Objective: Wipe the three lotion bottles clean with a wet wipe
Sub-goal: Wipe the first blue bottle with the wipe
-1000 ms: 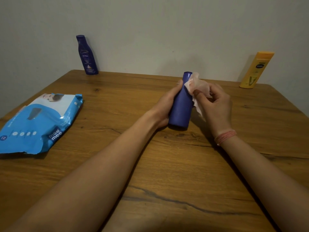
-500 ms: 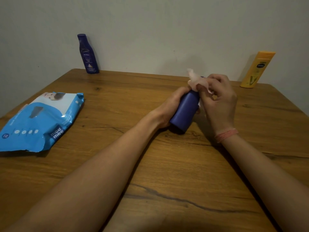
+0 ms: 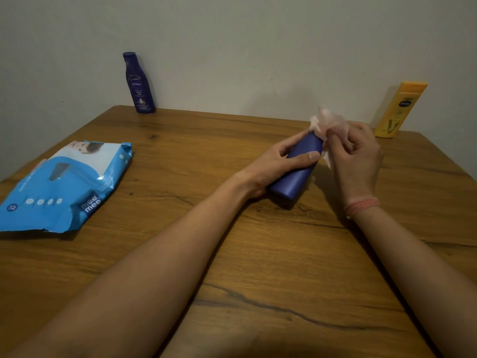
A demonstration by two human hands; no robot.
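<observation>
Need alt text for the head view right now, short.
Left hand holds a tilted blue bottle on the wooden table while the right hand rubs a wet wipe over its top.

We see a plain dark-blue lotion bottle (image 3: 296, 171) tilted, its base low over the wooden table, its top wrapped in a crumpled pale wet wipe (image 3: 326, 122). A labelled dark-blue bottle (image 3: 139, 83) stands upright at the far left by the wall; a yellow bottle (image 3: 400, 109) stands far right.
</observation>
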